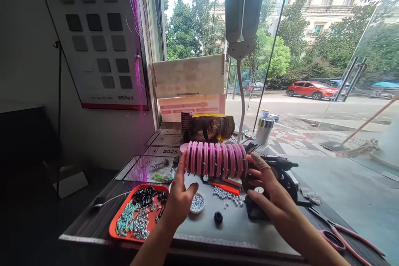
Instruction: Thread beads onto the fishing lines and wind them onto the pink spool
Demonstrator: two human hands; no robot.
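Observation:
A row of several pink spools (216,159) wound with shiny purple thread is held sideways above the work mat (230,226). My left hand (181,193) presses against the row's left end, fingers up. My right hand (268,191) clasps the right end, with a bandage on one finger. Below the spools lie loose grey beads (227,196), a small white dish of beads (197,203), an orange tool (225,188) and a black ring (218,217).
An orange tray (137,212) of mixed beads sits at the left. A black device (282,181) stands behind my right hand. Pink-handled scissors (343,239) lie at the right edge. A lamp stem (240,104), a silver can (264,130) and a brown bag (212,128) stand behind. Glass wall beyond.

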